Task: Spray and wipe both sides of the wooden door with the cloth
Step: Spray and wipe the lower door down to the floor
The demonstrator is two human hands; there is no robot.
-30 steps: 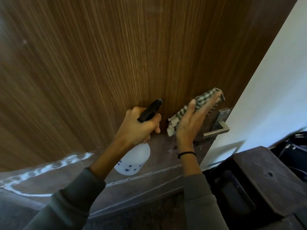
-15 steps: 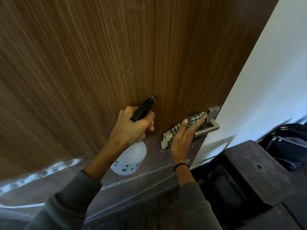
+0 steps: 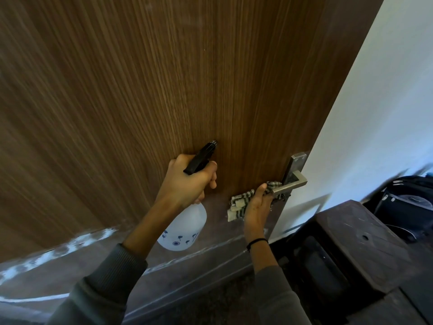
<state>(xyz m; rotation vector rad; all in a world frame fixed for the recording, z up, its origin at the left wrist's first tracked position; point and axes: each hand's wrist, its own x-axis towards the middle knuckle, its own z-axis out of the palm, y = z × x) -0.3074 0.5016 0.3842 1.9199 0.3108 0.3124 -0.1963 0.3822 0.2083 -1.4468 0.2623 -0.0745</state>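
Note:
The wooden door fills most of the view, dark brown with vertical grain. My left hand grips a white spray bottle by its black trigger head, nozzle close to the door face. My right hand holds the checked cloth and grips the metal lever handle at the door's right edge, the cloth bunched between palm and lever.
A white wall stands right of the door edge. Dark wooden furniture sits low at the right, with a black bag behind it. The floor below the door shows pale streaks.
My right hand slid down and right from the door face with the cloth and closed around the lever handle. The left hand kept the spray bottle in about the same place.

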